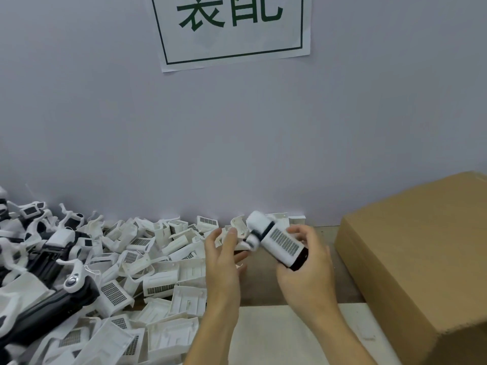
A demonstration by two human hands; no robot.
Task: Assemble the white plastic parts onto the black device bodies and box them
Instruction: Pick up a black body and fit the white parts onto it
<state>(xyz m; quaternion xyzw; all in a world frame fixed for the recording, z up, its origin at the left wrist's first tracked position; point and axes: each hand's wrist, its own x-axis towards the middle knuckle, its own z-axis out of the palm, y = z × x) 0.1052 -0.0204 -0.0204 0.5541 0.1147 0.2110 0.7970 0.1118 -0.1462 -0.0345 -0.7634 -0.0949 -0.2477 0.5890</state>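
Hands met above the brown table (266,283), close to the grey wall (237,143). The right hand (307,264) had its fingers and thumb curled round a device (279,242), a white body with a dark grille patch on its side and a black end toward the wrist; it was held tilted, white rounded end up and away, and motion blur smeared that end so its shape was hard to read. The left hand (224,256) sat just beside the device's far end with fingers spread and loosely straight; whether its fingertips touched the device or a small dark piece near them could not be told. Left of the hands lay a heap of white plastic parts (147,272), many with grille patches, reaching back to the wall and cut off by the lower edge. Farther left, black device bodies (47,306) with white fittings lay piled, partly buried and cut by the left edge. At right stood a cardboard box (421,262), flaps down, its contents hidden and its far corner out of view. A paper sign (232,35) on the wall was cropped at the top.
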